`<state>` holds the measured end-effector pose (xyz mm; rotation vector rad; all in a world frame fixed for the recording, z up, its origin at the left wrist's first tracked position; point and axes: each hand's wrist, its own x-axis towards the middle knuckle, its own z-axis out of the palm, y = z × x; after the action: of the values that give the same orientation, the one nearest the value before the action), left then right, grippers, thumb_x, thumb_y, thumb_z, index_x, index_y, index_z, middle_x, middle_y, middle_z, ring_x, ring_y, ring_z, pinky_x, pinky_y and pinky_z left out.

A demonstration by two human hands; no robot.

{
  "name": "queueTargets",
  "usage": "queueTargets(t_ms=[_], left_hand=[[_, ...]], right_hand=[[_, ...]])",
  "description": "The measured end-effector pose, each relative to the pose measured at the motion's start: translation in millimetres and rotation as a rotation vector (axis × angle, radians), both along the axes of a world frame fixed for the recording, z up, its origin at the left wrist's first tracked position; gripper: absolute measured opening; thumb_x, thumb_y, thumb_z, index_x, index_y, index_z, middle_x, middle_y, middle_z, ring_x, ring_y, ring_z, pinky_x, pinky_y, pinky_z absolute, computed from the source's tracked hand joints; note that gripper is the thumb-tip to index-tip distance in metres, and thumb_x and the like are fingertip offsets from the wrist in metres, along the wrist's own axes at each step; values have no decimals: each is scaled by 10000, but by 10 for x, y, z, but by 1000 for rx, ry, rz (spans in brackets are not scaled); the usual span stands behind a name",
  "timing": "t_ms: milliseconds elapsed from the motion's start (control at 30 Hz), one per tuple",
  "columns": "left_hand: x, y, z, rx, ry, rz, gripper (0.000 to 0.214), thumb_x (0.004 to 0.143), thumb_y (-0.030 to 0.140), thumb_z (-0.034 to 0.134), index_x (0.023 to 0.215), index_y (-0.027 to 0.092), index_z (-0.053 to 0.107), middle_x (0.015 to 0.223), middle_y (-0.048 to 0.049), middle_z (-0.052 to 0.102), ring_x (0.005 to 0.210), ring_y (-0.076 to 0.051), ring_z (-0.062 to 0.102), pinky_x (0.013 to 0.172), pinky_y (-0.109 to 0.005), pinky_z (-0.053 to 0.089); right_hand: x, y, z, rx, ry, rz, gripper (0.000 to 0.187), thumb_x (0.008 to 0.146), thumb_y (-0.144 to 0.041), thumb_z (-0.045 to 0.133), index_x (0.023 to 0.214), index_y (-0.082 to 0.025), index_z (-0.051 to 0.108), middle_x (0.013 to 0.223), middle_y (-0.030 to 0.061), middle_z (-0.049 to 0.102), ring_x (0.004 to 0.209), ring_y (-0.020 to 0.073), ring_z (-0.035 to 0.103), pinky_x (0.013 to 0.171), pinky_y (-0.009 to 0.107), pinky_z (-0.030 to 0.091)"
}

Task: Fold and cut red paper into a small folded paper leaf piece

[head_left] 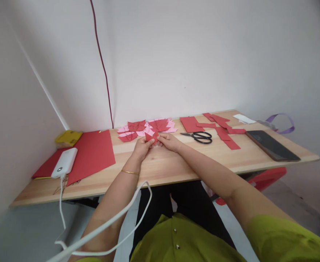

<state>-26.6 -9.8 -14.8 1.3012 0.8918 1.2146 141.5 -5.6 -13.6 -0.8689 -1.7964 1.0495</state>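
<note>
"Starting at the front edge of the tabletop point(160, 168), where's room?"
"Between the forearms point(127, 185), up to the folded red paper point(150, 137), which left hand point(142, 147) and right hand point(170, 142) pinch, fingers closed."
"At its three o'clock?"
"Scissors point(195, 135), apart. At twelve, close, red-and-pink pieces point(136, 126)."

Red folded paper point(150, 137), pink and red paper shapes point(136, 126), black scissors point(194, 134), pale wood-grained table point(162, 166), olive-green shirt point(160, 243)

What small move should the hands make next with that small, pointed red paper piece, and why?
Perhaps the left hand and right hand should gently pinch the small, pointed red paper piece to firm any creases: both hands hold it from opposite sides, while the black-handled scissors lie apart on the pale wooden tabletop, so creasing seems likelier than cutting.
</note>
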Motion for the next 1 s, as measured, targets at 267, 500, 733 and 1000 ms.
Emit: queueTargets(t_ms=[267, 500, 733, 1000], left_hand=[[3, 26, -39, -5, -59, 33, 235, 582, 294, 790, 606, 127, 627, 507, 33, 515, 503, -72, 416, 558, -238, 358], [10, -1, 3, 24, -25, 25, 238, 581, 294, 799, 693, 125, 676, 594, 8, 602, 573, -96, 487, 619, -243, 385], [-24, 38, -50, 13, -29, 6, 284, 631, 333, 764, 564, 132, 576, 499, 33, 500, 501, -75, 437, 554, -225, 348], [-34, 63, -71, -18, -92, 1, 312, 686, 396, 731, 605, 135, 579, 509, 26, 516, 515, -87, 472, 585, -235, 390]], right_hand=[[-20, 1, -21, 142, -52, 30, 287, 765, -383, 632, 896, -130, 664, 851, 37, 654, 752, 144, 559, 691, 259, 449], [-30, -19, -44, 151, -77, -3, 238, 780, -345, 611, 875, -143, 692, 836, 36, 676, 765, 162, 590, 681, 266, 463], [-42, -52, -4, 85, -20, 124, 251, 782, -360, 631, 904, -150, 692, 928, 67, 721, 878, 192, 653, 827, 327, 493], [-28, -18, -39, 114, -30, 126, 271, 798, -346, 602, 925, -121, 686, 916, 74, 714, 816, 171, 634, 787, 301, 480]])
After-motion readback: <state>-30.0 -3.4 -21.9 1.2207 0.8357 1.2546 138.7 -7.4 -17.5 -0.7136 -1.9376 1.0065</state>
